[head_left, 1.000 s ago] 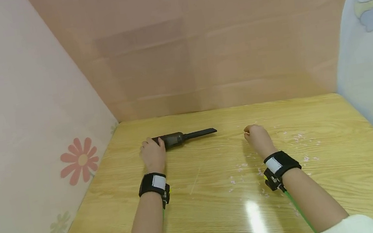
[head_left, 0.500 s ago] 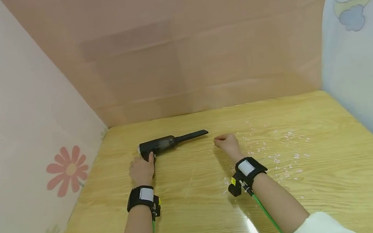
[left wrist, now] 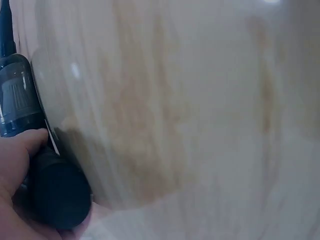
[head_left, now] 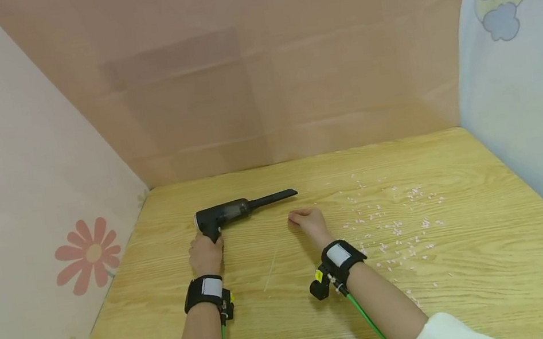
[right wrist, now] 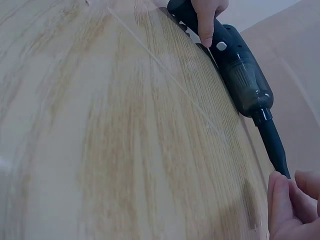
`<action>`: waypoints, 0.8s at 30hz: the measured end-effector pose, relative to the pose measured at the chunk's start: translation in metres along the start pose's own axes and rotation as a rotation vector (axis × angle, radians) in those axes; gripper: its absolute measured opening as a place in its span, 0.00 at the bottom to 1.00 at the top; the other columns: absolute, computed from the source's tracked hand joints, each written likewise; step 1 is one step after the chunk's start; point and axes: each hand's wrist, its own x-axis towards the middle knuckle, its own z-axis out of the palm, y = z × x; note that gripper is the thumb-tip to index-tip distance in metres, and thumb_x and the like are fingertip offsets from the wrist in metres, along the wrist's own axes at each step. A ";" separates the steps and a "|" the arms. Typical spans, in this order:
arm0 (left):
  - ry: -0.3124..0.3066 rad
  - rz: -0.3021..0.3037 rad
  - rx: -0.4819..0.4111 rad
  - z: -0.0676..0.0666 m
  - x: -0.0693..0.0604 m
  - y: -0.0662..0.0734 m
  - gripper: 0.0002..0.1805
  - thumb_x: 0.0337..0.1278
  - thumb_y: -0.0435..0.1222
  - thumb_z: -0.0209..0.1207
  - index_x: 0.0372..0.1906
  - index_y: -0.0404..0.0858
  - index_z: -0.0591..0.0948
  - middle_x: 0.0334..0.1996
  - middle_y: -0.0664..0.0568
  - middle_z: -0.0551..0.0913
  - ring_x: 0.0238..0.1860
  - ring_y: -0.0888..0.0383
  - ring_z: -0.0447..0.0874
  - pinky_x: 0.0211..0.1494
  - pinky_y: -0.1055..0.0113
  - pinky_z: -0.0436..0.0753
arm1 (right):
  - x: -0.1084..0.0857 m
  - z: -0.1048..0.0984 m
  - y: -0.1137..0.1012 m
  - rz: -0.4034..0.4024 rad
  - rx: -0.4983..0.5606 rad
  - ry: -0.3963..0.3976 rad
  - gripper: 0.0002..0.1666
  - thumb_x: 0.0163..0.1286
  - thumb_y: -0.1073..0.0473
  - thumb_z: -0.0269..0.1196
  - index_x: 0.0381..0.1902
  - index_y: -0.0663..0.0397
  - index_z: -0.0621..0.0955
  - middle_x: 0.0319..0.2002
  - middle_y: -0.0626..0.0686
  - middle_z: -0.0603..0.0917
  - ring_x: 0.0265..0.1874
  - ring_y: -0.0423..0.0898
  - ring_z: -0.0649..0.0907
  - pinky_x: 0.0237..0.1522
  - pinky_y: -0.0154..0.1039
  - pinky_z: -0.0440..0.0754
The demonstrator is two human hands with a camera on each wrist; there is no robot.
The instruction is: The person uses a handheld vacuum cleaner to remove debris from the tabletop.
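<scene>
In the head view, a black handheld vacuum (head_left: 229, 211) with a clear dust cup and a long narrow nozzle lies at the left of the table. My left hand (head_left: 206, 253) is wrapped round its handle. The left wrist view shows that hand (left wrist: 19, 165) with a finger or thumb lying across the dark vacuum body (left wrist: 20, 95). Just in front of the nozzle's tip, apart from it, my right hand (head_left: 309, 226) hovers with loosely bent fingers. No object shows between the thumb and fingers of the right hand (right wrist: 292, 210) in the right wrist view.
Small pale-pink scraps (head_left: 397, 228) are scattered over the right half of the wooden table (head_left: 476, 256). A tan sheet (head_left: 301, 84) hangs behind it. Printed cloth walls (head_left: 42, 167) stand at both sides. Each wrist wears a black strap (head_left: 343, 261) with a camera and green cable.
My left hand has slid from the vacuum's rear end down onto its handle, and the vacuum's handle has come into sight. My right hand has moved left, away from the scraps, toward the nozzle.
</scene>
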 end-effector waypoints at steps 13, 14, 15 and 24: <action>0.009 0.082 -0.098 0.006 -0.006 0.000 0.27 0.65 0.44 0.55 0.49 0.20 0.69 0.39 0.29 0.77 0.38 0.36 0.81 0.36 0.46 0.80 | 0.000 0.002 0.004 0.066 0.188 -0.063 0.23 0.73 0.61 0.55 0.57 0.75 0.73 0.49 0.61 0.80 0.46 0.43 0.83 0.59 0.38 0.77; 0.005 0.082 -0.108 0.006 -0.007 0.001 0.27 0.65 0.44 0.55 0.49 0.20 0.69 0.39 0.29 0.76 0.38 0.36 0.81 0.36 0.47 0.80 | -0.001 0.002 0.004 0.082 0.212 -0.074 0.24 0.74 0.60 0.54 0.58 0.75 0.72 0.50 0.61 0.79 0.49 0.45 0.82 0.60 0.36 0.76; 0.003 0.082 -0.120 0.005 -0.008 0.002 0.27 0.65 0.44 0.55 0.49 0.20 0.69 0.39 0.29 0.76 0.38 0.37 0.81 0.36 0.47 0.79 | -0.002 0.002 0.003 0.100 0.245 -0.089 0.25 0.74 0.59 0.53 0.60 0.75 0.70 0.53 0.61 0.77 0.52 0.47 0.80 0.61 0.36 0.75; 0.048 0.171 -0.166 -0.010 -0.027 0.021 0.26 0.64 0.43 0.57 0.48 0.21 0.70 0.35 0.34 0.77 0.30 0.45 0.78 0.27 0.55 0.76 | -0.003 0.001 -0.015 0.095 0.586 -0.098 0.31 0.76 0.52 0.48 0.68 0.65 0.61 0.60 0.58 0.69 0.68 0.52 0.68 0.67 0.35 0.68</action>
